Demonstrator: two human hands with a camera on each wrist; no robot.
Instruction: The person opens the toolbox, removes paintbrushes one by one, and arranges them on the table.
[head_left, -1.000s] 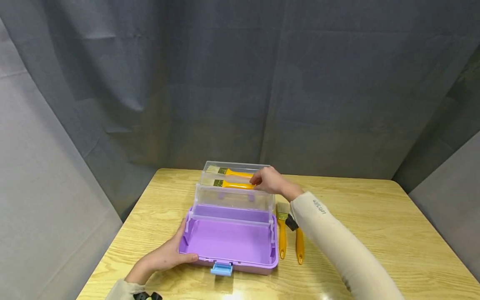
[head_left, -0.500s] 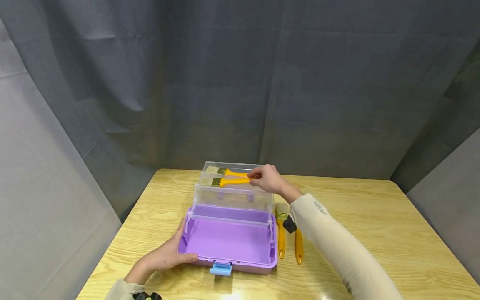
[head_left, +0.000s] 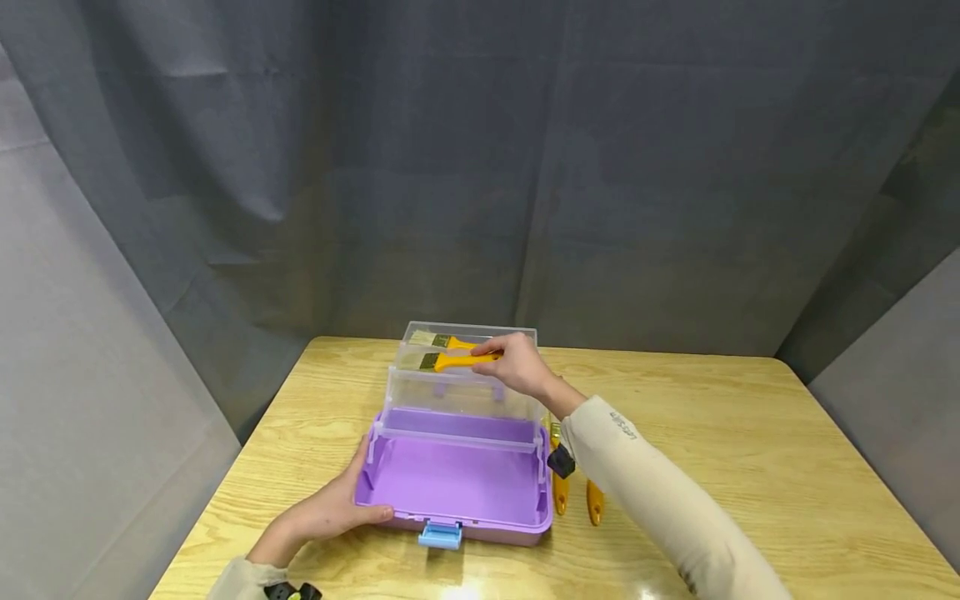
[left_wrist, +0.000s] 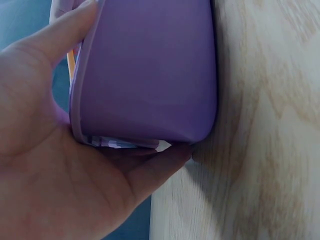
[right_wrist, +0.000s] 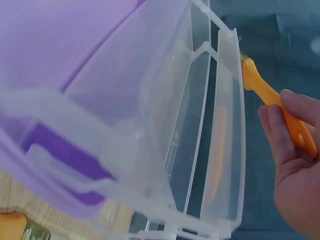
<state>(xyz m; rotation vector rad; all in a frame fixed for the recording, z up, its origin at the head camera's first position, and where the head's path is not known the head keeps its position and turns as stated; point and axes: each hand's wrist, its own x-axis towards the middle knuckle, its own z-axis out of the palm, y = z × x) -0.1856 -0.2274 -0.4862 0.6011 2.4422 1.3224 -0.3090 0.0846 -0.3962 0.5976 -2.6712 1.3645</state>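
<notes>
An open purple toolbox (head_left: 459, 479) stands on the table, its clear two-level trays (head_left: 457, 392) raised at the back. My left hand (head_left: 330, 504) grips its left side, thumb on the front rim; in the left wrist view the fingers wrap the purple wall (left_wrist: 150, 65). Between thumb and fingers, my right hand (head_left: 519, 364) pinches the yellow handle of a flat paintbrush (head_left: 453, 362), bristles pointing left over the upper trays. In the right wrist view that paintbrush (right_wrist: 265, 92) is outside the tray wall. Behind it, a second paintbrush (head_left: 459, 342) lies in the rearmost tray.
Two more paintbrushes, a nearer one (head_left: 561, 493) and one farther right (head_left: 595, 503), lie right of the box, partly under my right sleeve. A light blue latch (head_left: 440, 536) hangs open at the front. A dark curtain (head_left: 450, 167) rises behind the wooden table (head_left: 712, 433).
My right hand has lifted the front paintbrush up out of its tray and shifted slightly left with it. The left hand stays on the box.
</notes>
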